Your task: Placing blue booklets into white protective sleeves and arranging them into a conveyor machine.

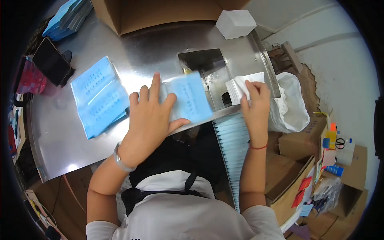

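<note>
The steel table has a raised front edge; the blue packet lies close to it. The left hand is open, fingers spread, at the packet's left side. The right hand pinches the white folded sheets near the right edge. Bare steel extends beyond the left hand, bounded by the cardboard box. A dark rectangular opening adjoins the packet; the blue pile obstructs the left.
</note>
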Demonstrator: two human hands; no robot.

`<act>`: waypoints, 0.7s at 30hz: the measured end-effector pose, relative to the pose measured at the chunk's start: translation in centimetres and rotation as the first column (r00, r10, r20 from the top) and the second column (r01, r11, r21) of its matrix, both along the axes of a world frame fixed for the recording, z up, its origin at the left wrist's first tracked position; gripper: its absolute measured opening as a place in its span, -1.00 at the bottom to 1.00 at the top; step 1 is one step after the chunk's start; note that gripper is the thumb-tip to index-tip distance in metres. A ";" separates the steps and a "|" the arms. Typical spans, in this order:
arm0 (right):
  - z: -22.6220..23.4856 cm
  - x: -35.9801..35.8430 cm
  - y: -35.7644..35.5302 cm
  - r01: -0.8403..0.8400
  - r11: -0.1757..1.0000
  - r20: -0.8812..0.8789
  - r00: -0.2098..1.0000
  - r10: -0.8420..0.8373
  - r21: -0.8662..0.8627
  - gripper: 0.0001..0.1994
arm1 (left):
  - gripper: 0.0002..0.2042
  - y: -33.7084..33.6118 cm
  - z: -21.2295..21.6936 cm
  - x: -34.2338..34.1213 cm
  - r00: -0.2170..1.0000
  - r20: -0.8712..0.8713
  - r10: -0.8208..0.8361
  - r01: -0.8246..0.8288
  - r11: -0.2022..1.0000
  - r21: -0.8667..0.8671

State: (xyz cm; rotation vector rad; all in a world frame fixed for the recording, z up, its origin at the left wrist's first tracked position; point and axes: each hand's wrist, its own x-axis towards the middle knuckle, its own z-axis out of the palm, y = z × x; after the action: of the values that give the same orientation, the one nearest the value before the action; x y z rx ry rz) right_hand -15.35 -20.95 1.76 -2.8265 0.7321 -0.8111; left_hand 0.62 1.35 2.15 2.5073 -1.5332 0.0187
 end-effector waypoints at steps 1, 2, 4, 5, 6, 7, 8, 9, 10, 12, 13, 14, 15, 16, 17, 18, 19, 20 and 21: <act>-0.5 -0.3 -0.6 0.011 0.999 0.034 0.999 -0.010 -0.046 -0.69 | -0.50 0.5 0.2 -0.7 0.999 -0.048 0.023 -0.021 0.999 0.038; -0.3 -0.8 -1.1 0.031 0.994 0.062 0.998 -0.025 -0.105 -0.68 | -0.50 0.5 -0.2 -0.9 0.998 -0.054 0.019 -0.018 0.999 0.030; -0.3 0.6 3.5 -0.161 0.984 0.197 0.965 0.173 -0.073 -0.70 | -0.52 1.0 -1.4 -0.5 0.937 -0.298 -0.182 0.143 0.979 -0.147; -0.4 1.2 7.4 -0.329 0.944 0.055 0.943 0.327 0.025 -0.72 | -0.46 1.1 -1.4 0.4 0.960 -0.174 -0.218 0.176 0.957 -0.232; -1.1 1.7 10.8 -0.427 0.904 0.017 0.904 0.427 -0.019 -0.72 | -0.41 1.1 -2.2 1.3 0.970 -0.103 -0.219 0.189 0.951 -0.245; -1.3 2.1 12.5 -0.520 0.852 -0.026 0.854 0.520 -0.062 -0.72 | -0.38 0.9 -1.8 1.6 0.961 -0.194 -0.199 0.151 0.959 -0.240; -1.4 2.7 11.8 -0.520 0.852 -0.021 0.854 0.520 -0.062 -0.72 | -0.35 0.8 -1.2 1.8 0.945 -0.279 -0.172 0.109 0.968 -0.227; -1.6 3.8 9.7 -0.454 0.888 -0.073 0.890 0.450 -0.065 -0.79 | -0.33 0.2 -0.7 1.3 0.889 -0.409 -0.206 0.112 0.964 -0.242; -1.6 5.0 7.7 -0.385 0.920 -0.122 0.919 0.374 -0.073 -0.87 | -0.32 -0.6 -0.1 0.6 0.815 -0.529 -0.238 0.114 0.960 -0.256; -2.2 7.1 4.8 -0.382 0.919 -0.256 0.883 0.393 0.093 -0.88 | -0.38 -1.7 0.4 -1.7 0.832 -0.487 -0.266 0.127 0.946 -0.299; -2.7 7.9 3.9 -0.355 0.899 -0.379 0.819 0.432 0.258 -0.89 | -0.44 -1.7 0.5 -2.7 0.764 -0.518 -0.384 0.202 0.906 -0.373; -3.2 8.3 3.2 -0.355 0.899 -0.381 0.817 0.432 0.257 -0.89 | -0.50 -1.6 0.5 -3.5 0.685 -0.536 -0.494 0.264 0.854 -0.449; -3.6 8.7 2.4 -0.212 0.963 -0.401 0.878 0.262 0.166 -0.92 | -0.50 -0.9 0.2 -3.5 0.680 -0.539 -0.497 0.264 0.852 -0.453; -3.9 8.7 1.8 -0.060 0.996 -0.404 0.911 0.084 0.072 -0.91 | -0.52 0.4 -0.4 -2.8 0.689 -0.510 -0.515 0.262 0.833 -0.488; -3.3 8.3 3.0 -0.081 0.993 -0.263 0.960 0.100 0.083 -0.93 | -0.55 2.2 -1.0 -1.9 0.719 -0.475 -0.508 0.244 0.824 -0.512; -2.2 6.5 3.4 -0.077 0.994 -0.274 0.957 0.095 0.078 -0.93 | -0.59 3.2 0.2 -1.4 0.954 -0.183 -0.238 0.143 0.896 -0.420; -1.4 4.9 3.9 -0.031 0.999 -0.042 0.999 0.030 -0.036 -0.92 | -0.54 5.1 -0.6 -0.4 0.997 0.012 0.071 -0.062 0.932 -0.357; -0.6 3.8 3.8 0.047 0.989 0.203 0.979 -0.018 -0.143 -0.89 | -0.42 6.3 -1.1 1.0 0.952 0.176 0.250 -0.218 0.959 -0.183; -0.6 3.2 3.4 0.039 0.990 0.212 0.977 -0.010 -0.136 -0.89 | -0.28 7.0 -2.0 1.7 0.939 0.141 0.313 -0.307 0.950 -0.061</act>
State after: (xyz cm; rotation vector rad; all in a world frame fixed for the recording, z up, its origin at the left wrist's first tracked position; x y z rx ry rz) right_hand -12.18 -17.53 1.17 -2.7944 0.7053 -1.1884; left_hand 2.34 8.39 0.19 2.7427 -1.1540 0.2859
